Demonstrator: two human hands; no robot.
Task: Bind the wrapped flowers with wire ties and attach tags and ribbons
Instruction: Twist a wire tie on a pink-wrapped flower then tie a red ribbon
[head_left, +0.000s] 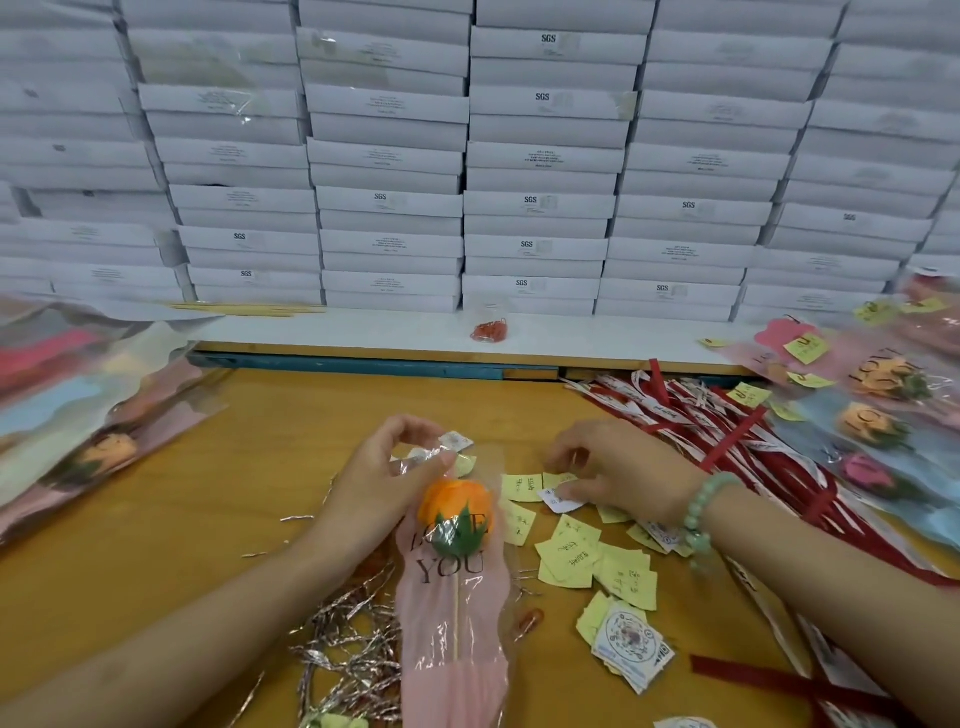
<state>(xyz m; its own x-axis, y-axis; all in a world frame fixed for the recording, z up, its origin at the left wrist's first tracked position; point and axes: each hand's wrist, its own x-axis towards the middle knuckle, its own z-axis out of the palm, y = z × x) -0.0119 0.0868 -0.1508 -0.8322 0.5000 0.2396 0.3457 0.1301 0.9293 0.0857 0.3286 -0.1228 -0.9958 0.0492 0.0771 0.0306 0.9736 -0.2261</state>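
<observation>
I am pinching the top of the wrapped flower (457, 519) in my left hand (384, 467) grip to steady it on the surface (208, 493), while my right hand (618, 467) grip is nipping a white tag (561, 500) from the pile (571, 556) alongside, probably for attaching.

Bare forearms; green bead bracelet (702, 512) on right wrist.

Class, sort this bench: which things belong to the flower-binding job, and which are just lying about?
Job: wrapped flower, held by the left hand; wire ties; tags, picked by the right hand; ribbons.
Lying about: stacked white boxes; red packet on the shelf; wooden sticks.
</observation>
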